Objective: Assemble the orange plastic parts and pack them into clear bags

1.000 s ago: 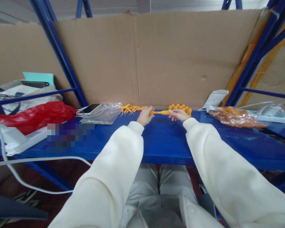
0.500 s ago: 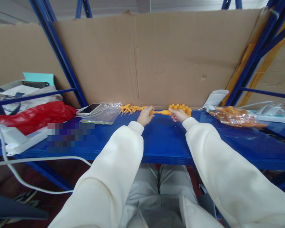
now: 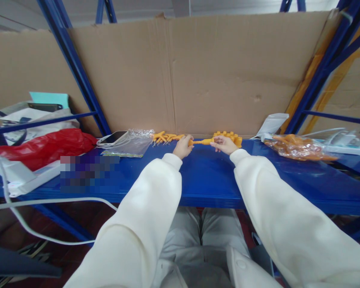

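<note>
Left hand (image 3: 183, 147) fingers curled tight on orange ribbed rod (image 3: 202, 141), right hand (image 3: 225, 144) pinching its other end, just over blue shelf (image 3: 210, 176).

Person wears cream-white sleeves (image 3: 147, 200) and pale grey trousers (image 3: 198, 234).

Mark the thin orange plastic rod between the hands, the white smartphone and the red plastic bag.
Thin orange plastic rod (image 3: 202, 141): head view, bare middle stretch.
White smartphone (image 3: 114, 137): head view, centre of its dark screen.
Red plastic bag (image 3: 48, 145): head view, middle of its crumpled top.
</note>
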A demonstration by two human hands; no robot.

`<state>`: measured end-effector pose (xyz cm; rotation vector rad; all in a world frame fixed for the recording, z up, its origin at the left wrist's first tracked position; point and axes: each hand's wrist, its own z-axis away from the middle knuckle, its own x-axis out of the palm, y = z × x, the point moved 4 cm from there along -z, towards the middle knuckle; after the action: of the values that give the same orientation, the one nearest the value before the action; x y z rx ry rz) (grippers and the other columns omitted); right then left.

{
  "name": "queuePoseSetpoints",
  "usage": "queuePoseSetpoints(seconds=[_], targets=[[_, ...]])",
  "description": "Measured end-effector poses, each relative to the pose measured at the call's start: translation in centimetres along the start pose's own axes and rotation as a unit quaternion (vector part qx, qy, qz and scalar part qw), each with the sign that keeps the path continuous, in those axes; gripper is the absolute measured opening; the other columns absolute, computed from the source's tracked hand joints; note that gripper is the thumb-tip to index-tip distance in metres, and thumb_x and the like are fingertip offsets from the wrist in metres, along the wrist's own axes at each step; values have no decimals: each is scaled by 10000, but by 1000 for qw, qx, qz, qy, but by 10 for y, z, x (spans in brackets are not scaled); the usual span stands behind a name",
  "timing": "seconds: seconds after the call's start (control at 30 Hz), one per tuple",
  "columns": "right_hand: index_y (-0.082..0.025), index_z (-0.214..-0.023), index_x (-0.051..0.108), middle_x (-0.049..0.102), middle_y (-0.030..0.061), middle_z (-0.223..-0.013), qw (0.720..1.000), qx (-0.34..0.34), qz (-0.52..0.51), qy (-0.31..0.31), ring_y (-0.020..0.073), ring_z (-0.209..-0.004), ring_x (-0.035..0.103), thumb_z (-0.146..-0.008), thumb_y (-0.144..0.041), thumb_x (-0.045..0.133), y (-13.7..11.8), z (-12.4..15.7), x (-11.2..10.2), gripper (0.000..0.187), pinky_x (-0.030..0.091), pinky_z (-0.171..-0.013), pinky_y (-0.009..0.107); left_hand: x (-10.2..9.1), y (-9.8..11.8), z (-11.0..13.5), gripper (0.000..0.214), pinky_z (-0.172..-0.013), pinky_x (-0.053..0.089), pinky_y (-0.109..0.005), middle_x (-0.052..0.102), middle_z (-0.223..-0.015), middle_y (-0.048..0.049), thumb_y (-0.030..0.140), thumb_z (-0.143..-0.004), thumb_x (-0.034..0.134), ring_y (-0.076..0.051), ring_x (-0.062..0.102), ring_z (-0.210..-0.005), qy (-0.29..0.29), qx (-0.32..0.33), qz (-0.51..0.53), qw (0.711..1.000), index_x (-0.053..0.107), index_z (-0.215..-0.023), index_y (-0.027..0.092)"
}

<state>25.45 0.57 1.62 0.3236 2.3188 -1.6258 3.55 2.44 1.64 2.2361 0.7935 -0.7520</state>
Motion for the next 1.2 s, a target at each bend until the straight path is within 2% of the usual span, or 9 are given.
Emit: queuePoseSetpoints(seconds=[0.13,0.27,0.43,0.57,0.67,0.8,0.9,1.03,1.2], targets=[[-203,-767,623,639,9,-654,1000,-2,25,-12,115,-532,572,-718,-606,838,-2,0,-3,459,493,-522,246,-1,4,0,336,-953,526,-398,690,-1018,-49,2,-735,736,-231,666,-983,-3,7,4,1000,617,-972,210],[-196,-622,575,577,27,-546,998,42,34,-19,118,-505,532,-816,-694,702,5,-1,-4,549,479,-561,267,-2,9,0,338,-980,513,-410,685,-1048,-55,2,-733,741,-248,655,-1039,6,22,-3,1000,615,-961,218],[-214,-714,549,540,8,-572,993,107,-51,-8,124,-519,485,-837,-677,696,7,0,1,502,467,-582,310,-1,12,1,325,-992,503,-411,675,-1069,-59,-7,-751,722,-249,651,-1053,6,13,-3,1000,609,-957,218],[-205,-738,543,517,0,-592,982,161,-97,-7,101,-510,433,-872,-616,705,3,5,4,461,403,-521,269,1,11,2,323,-986,508,-400,675,-1058,-61,-14,-754,720,-245,652,-1041,2,9,1,1000,611,-956,214],[-188,-778,566,581,27,-640,979,181,-93,-27,76,-484,416,-906,-600,680,-1,9,6,447,368,-486,242,2,7,1,332,-975,519,-406,677,-1037,-58,-15,-743,729,-242,657,-1009,-2,-7,5,1000,621,-960,213],[-206,-1002,622,675,33,-776,988,132,-77,-21,82,-478,505,-913,-482,716,-4,10,6,305,423,-453,224,3,1,0,339,-955,534,-423,678,-1000,-52,-9,-734,733,-238,663,-951,1,-27,14,1000,629,-965,215],[-218,-1151,623,712,23,-834,993,87,-73,-8,87,-505,563,-872,-400,775,-3,7,5,366,483,-465,215,4,-1,-1,333,-949,540,-421,680,-989,-51,-2,-735,735,-236,667,-938,0,-33,19,999,634,-967,214],[-187,-1126,653,740,39,-821,997,47,-63,2,92,-512,585,-808,-420,838,4,0,2,435,503,-459,207,4,0,-2,334,-950,540,-418,692,-993,-56,3,-736,739,-232,672,-936,1,-39,22,999,652,-988,204],[-189,-993,690,734,37,-723,998,-3,-53,17,119,-504,588,-715,-551,880,10,-8,-1,494,519,-468,247,2,3,-2,315,-935,523,-377,686,-906,-35,-3,-751,724,-214,667,-902,-19,-48,19,999,653,-995,184]])
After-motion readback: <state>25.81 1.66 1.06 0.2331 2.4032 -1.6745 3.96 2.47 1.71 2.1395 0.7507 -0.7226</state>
